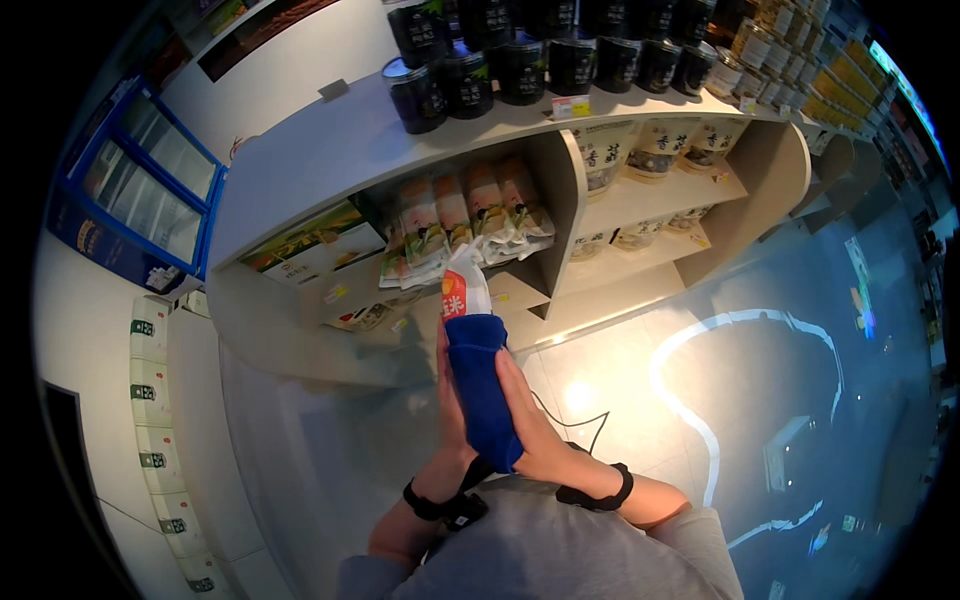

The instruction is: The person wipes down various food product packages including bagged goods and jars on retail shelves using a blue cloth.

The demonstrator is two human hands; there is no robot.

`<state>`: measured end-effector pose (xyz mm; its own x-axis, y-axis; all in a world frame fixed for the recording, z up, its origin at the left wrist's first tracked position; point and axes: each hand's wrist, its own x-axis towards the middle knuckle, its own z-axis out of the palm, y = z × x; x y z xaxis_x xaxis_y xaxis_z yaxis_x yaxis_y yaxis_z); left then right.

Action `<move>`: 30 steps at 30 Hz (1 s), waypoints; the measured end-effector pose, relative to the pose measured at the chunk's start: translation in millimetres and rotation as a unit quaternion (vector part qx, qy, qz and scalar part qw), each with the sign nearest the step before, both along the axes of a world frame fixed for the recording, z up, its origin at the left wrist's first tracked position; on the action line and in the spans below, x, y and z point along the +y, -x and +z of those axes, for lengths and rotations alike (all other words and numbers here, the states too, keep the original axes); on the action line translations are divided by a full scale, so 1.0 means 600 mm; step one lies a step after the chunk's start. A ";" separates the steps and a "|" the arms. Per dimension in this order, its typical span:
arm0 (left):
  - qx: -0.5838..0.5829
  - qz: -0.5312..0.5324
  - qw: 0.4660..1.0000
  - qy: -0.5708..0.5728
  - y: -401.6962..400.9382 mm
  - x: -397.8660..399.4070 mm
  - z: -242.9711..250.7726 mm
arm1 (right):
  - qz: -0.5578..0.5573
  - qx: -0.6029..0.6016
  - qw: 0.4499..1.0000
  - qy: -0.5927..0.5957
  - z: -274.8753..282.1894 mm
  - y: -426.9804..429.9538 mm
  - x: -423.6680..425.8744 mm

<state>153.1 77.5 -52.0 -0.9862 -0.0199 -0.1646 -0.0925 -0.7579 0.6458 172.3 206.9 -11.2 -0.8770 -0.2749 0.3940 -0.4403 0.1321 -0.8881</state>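
Observation:
Between my two hands is a long plastic food packet (466, 289), white and red with printed writing, partly covered by a folded blue cloth (484, 390). My left hand (448, 412) presses against one side of the bundle, its fingers mostly hidden behind the cloth. On the other side, my right hand (529, 416) lies along the cloth with its fingers stretched towards the packet. The packet's far end points at similar packets (450, 217) lying in a row on the upper inner shelf of a pale display unit (300, 176).
Dark canisters (465, 79) and clear jars (750, 45) stand stacked on the unit's top. Bags of dried mushrooms (652, 146) fill compartments at right. A blue-framed freezer (150, 180) stands at left, white boxes (154, 457) below it. A black cable (574, 424) shows against the tiled floor.

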 end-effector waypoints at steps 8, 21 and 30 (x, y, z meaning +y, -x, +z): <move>0.044 -0.137 0.977 0.160 -0.009 -0.033 0.041 | 0.045 -0.252 0.940 0.226 -0.046 -0.016 0.069; 0.022 -0.219 0.975 0.042 -0.041 -0.015 -0.093 | -0.063 0.154 0.974 -0.153 0.037 -0.037 0.093; 0.075 -0.264 0.956 -0.108 -0.038 -0.024 -0.001 | 0.026 0.125 0.983 -0.129 0.049 -0.041 0.072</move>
<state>176.0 63.1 -52.4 -0.8621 0.5055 0.0357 -0.4171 -0.7479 0.5164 197.0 250.3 18.3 -0.7440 -0.4361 0.5063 -0.6523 0.3093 -0.6920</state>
